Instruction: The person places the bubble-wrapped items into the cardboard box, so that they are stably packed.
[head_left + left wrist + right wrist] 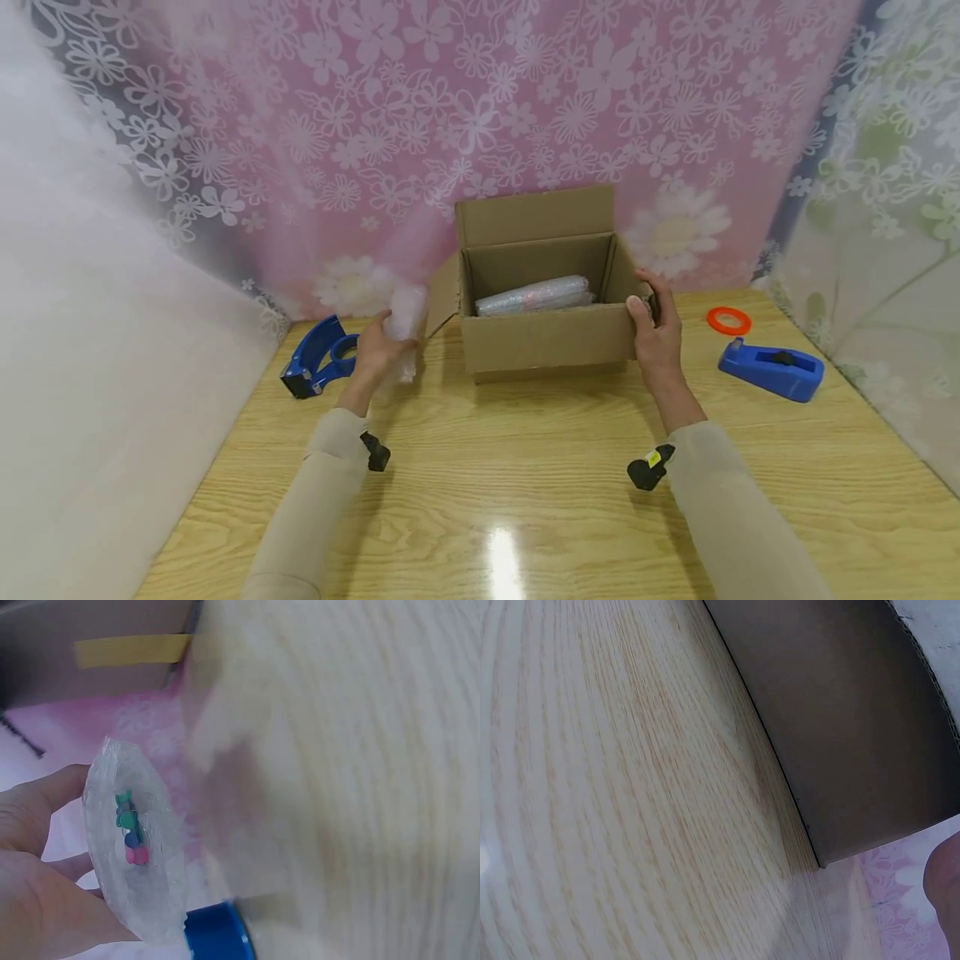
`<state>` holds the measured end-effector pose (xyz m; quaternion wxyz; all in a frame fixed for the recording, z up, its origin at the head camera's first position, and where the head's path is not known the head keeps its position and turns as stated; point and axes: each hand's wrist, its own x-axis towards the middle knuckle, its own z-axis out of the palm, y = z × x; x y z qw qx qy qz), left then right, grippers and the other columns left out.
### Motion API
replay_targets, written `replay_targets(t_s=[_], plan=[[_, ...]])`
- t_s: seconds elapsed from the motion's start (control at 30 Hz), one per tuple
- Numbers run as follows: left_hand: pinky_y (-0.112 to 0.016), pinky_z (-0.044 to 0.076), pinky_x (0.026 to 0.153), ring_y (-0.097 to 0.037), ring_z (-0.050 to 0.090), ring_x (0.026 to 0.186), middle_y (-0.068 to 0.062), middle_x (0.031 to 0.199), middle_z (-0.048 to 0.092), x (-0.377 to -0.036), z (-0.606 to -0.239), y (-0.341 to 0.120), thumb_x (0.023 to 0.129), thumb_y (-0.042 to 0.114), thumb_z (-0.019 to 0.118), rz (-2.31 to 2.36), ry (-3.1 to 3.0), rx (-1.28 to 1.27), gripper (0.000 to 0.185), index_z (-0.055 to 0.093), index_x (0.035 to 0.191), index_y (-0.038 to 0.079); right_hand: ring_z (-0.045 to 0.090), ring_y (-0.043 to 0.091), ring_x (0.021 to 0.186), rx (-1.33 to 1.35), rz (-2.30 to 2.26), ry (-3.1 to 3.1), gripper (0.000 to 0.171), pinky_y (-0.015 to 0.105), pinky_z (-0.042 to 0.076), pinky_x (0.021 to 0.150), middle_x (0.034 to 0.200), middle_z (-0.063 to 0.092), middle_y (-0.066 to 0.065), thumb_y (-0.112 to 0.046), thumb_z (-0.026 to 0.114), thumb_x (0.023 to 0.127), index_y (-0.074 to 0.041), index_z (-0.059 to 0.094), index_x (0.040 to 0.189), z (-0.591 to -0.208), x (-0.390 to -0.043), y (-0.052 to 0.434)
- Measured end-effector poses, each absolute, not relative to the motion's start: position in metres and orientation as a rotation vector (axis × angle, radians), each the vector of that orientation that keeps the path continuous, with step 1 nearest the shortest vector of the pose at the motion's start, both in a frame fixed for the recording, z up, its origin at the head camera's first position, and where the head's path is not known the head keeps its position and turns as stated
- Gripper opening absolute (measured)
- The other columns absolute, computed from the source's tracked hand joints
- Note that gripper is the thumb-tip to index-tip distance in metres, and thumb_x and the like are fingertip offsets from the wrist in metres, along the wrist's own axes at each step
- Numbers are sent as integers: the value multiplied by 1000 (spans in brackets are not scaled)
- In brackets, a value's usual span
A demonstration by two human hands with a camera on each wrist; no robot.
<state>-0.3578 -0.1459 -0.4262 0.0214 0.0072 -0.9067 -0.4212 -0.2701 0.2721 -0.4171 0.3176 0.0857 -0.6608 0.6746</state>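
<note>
My left hand holds a bubble-wrapped bundle beside the left side of an open cardboard box. In the left wrist view, small green, blue and pink pieces show through the end of the clear wrap, with thumb and fingers around its side. My right hand grips the box at its right wall, thumb on the front corner and fingers behind the side. Inside the box lies another wrapped bundle, silvery with a pinkish tint. The back flap stands up, and the left flap sticks outward.
A blue tape gun sits left of my left hand. Off to the right are an orange tape ring and a blue tape dispenser. Behind the wooden table hangs a pink floral curtain.
</note>
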Motion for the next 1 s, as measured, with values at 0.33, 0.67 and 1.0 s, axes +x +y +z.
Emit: replay_targets(t_s=[0.33, 0.67, 1.0], plan=[[-58, 43, 113, -45, 42, 144, -24, 163, 36, -347, -398, -165, 90, 27, 81, -1355, -2751, 45, 91, 30, 164, 12, 32, 16, 152, 228, 1772, -1747, 45, 32, 28, 121, 162, 41, 10, -10, 57, 105, -5, 51, 149, -417, -269, 273], [-56, 43, 113, -39, 42, 146, -18, 163, 39, -335, -371, -169, 91, 24, 83, -1477, -2608, -84, 88, 34, 164, 22, 31, 15, 152, 225, 1791, -1741, 45, 32, 29, 121, 163, 41, 8, -11, 57, 106, -7, 51, 150, -417, -268, 274], [-58, 41, 114, -34, 38, 148, -12, 162, 39, -329, -347, -158, 91, 30, 84, -1536, -2525, -312, 78, 45, 159, 26, 32, 14, 152, 225, 1795, -1745, 44, 32, 28, 121, 163, 41, 8, -11, 57, 106, -8, 51, 150, -418, -269, 274]])
